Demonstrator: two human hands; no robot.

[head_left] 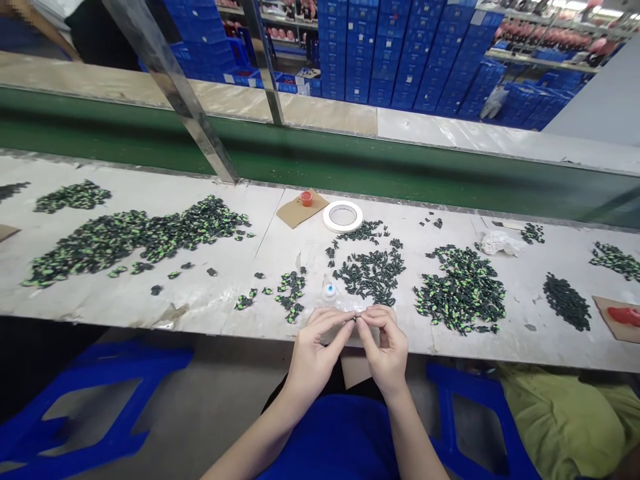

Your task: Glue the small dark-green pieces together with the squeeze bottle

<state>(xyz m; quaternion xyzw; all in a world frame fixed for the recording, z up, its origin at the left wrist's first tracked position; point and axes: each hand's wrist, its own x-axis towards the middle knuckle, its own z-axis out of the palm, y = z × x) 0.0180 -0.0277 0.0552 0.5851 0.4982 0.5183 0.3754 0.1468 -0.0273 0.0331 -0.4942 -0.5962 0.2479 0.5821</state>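
My left hand [316, 352] and my right hand [384, 348] meet at the near edge of the white worktable [210, 300]. Both pinch one tiny dark piece [355, 319] between their fingertips. Just beyond the hands stands a small glue bottle with a blue cap [329, 291]. Behind it lies a heap of dark small parts [371, 275]. A pile of green-and-black parts [463, 290] lies to the right, and a small cluster of the same [291, 293] to the left.
A large spread of green-and-black parts [135, 237] covers the table's left. A white tape ring [343, 217] and a red cup on cardboard [306, 199] sit farther back. A green conveyor belt [350, 167] runs behind. Blue stools [90, 400] flank my lap; a dark pile [567, 301] lies right.
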